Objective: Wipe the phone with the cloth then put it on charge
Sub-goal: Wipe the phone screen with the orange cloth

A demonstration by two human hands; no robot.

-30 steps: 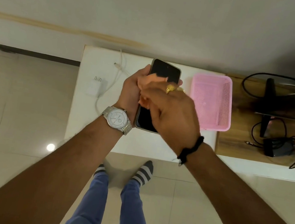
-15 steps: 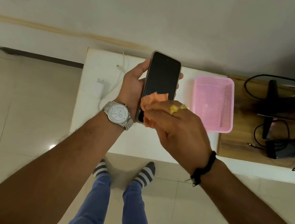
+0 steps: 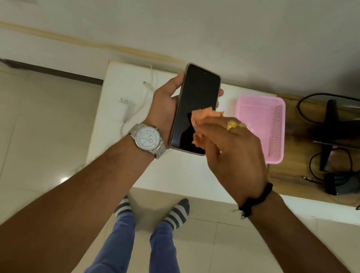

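The phone point(image 3: 196, 106), a glossy dark slab with rounded corners, stands upright above the white worktop point(image 3: 191, 179), gripped at its edges by the left hand point(image 3: 163, 108). The right hand point(image 3: 232, 153) pinches a crumpled orange cloth point(image 3: 202, 121) on the lower screen. The watch point(image 3: 147, 140) dial's lettering is too small to read; a white charger point(image 3: 121, 110) lies left, a pink mesh basket point(image 3: 261, 127) right

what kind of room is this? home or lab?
Probably a home room, not a lab: tiled floor, a low white table against the wall holding a charger and a pink basket, and socked feet below.
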